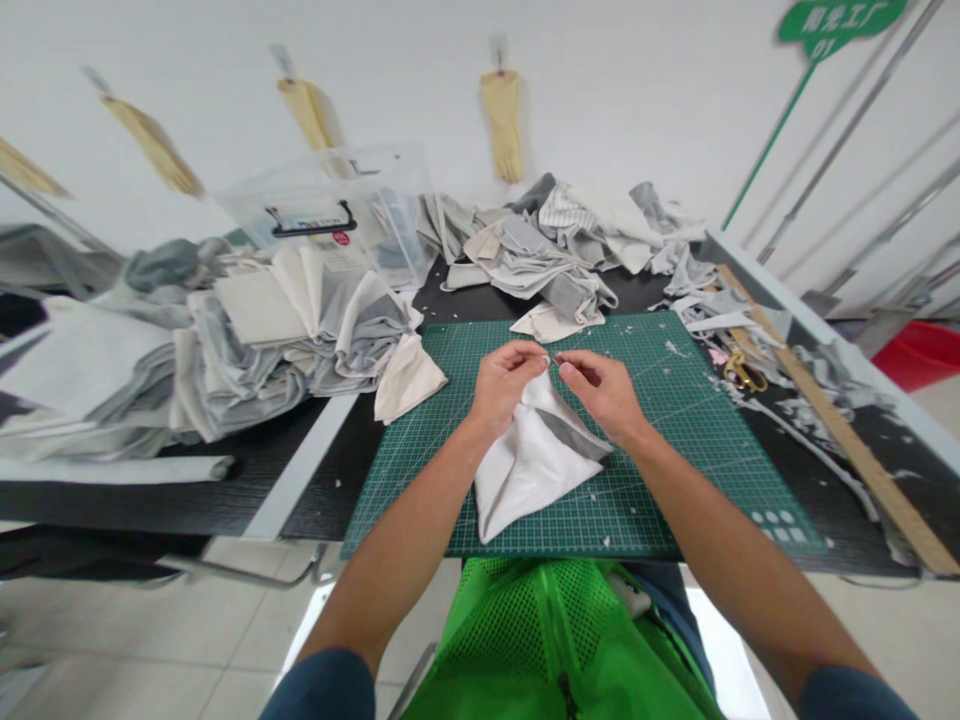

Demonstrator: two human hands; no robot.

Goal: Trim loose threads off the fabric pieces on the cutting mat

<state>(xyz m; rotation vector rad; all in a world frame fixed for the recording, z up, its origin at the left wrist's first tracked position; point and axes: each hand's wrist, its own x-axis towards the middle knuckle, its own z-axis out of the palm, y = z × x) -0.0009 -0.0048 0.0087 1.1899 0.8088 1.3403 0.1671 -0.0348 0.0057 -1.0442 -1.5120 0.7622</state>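
A white and grey piece of cloth (534, 465) rises from the green cutting mat (465, 350), its lower part spread on the grid and its upper corner lifted. My left hand (504, 388) pinches that corner between thumb and fingers. Close beside it, my right hand (602, 392) is closed in a pinch, its fingertips almost meeting the left ones at the cloth's tip. Whatever sits between the right fingertips is too small to make out. A grey strip of the cloth's other side shows between the hands.
Stacks of folded grey and white cloth (247, 340) lie left, more cloth (525, 250) behind the mat. A clear plastic box (390, 215) stands at the back left. Gold-handled scissors (745, 372), a wooden ruler (847, 440) and scraps lie right. Yellow gloves (502, 120) hang on the wall.
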